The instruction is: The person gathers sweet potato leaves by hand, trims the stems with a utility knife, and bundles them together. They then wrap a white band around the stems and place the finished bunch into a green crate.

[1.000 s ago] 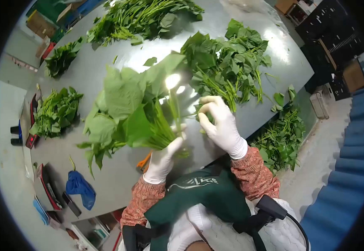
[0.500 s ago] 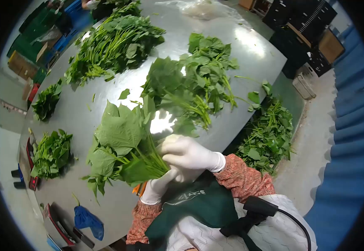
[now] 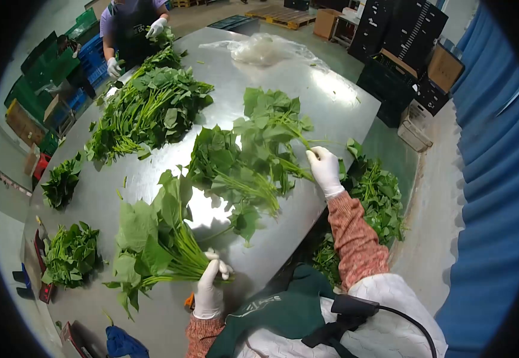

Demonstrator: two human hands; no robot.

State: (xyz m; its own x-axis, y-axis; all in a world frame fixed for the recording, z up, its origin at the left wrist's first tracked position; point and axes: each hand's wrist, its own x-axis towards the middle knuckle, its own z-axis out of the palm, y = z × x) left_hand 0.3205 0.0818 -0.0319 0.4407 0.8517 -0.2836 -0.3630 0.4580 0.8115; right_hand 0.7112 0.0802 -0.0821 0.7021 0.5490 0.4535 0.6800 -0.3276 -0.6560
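Observation:
My left hand [image 3: 210,291], in a white glove, is closed round the stems of a bunch of leafy greens [image 3: 152,241]. Broad leaves fan out to the left, above the metal table. My right hand [image 3: 325,170], also gloved, pinches the stem end of a leafy green stalk [image 3: 300,138] at the right of a loose pile. That loose pile of greens [image 3: 212,158] lies in the middle of the table, its stems pointing toward me. Part of the orange thing [image 3: 189,301] beside my left wrist is hidden.
On the metal table [image 3: 337,113] sit a large heap of greens [image 3: 158,107], smaller bunches [image 3: 71,253] at left, a plastic bag [image 3: 262,51] and a blue cloth-like item [image 3: 122,343]. More greens [image 3: 379,191] lie below the right edge. A co-worker [image 3: 131,30] stands across the table.
My right hand has left the held bunch and reached right and forward to the loose pile, where it grips a stalk. My left hand keeps the bunch. The view has tilted up, showing the co-worker.

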